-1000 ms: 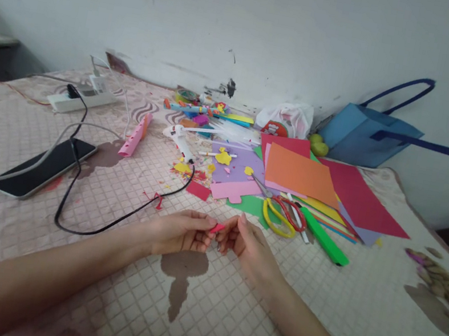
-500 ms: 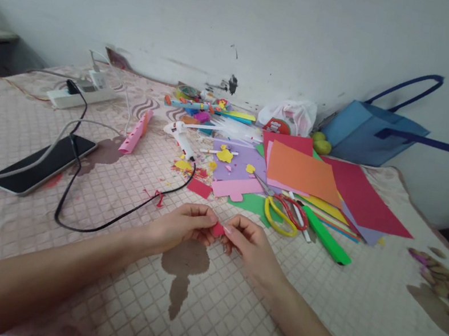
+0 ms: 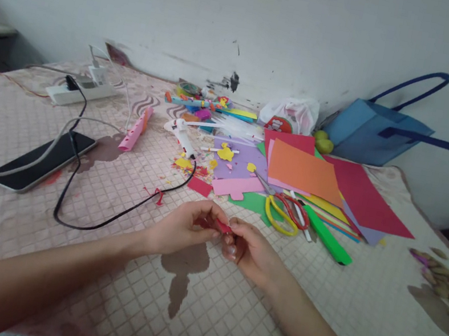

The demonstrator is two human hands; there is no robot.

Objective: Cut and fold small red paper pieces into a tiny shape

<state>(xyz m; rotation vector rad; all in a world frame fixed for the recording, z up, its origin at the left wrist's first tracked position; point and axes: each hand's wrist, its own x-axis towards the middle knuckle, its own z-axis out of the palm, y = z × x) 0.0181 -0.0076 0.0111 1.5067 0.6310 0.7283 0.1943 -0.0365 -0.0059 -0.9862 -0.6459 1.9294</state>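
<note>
A: Since half a second ago your hands have pulled in tighter, and the red paper scrap (image 3: 223, 226) has turned from a small square facing you to an edge-on sliver. Your left hand (image 3: 183, 229) now curls over it more than before.

B: So where is it, exactly?

A: In the head view, the only one you have, it sits between your two hands, just above the quilted bed cover (image 3: 112, 264). Your left hand pinches it from the left, thumb over fingers; your right hand (image 3: 251, 248) pinches its other end, fingers folded under.

B: What could go wrong?

A: The scrap is tiny and your fingers hide most of it. If you pull unevenly, I judge it may tear or crease askew. Loosen your grip and it may drop among the scraps near the glue gun (image 3: 180, 136), where red bits already lie. The black cable (image 3: 111, 219) loops close to your left wrist; a wide sweep could snag it. The scissors (image 3: 283, 213) lie close ahead of your right hand.
</note>
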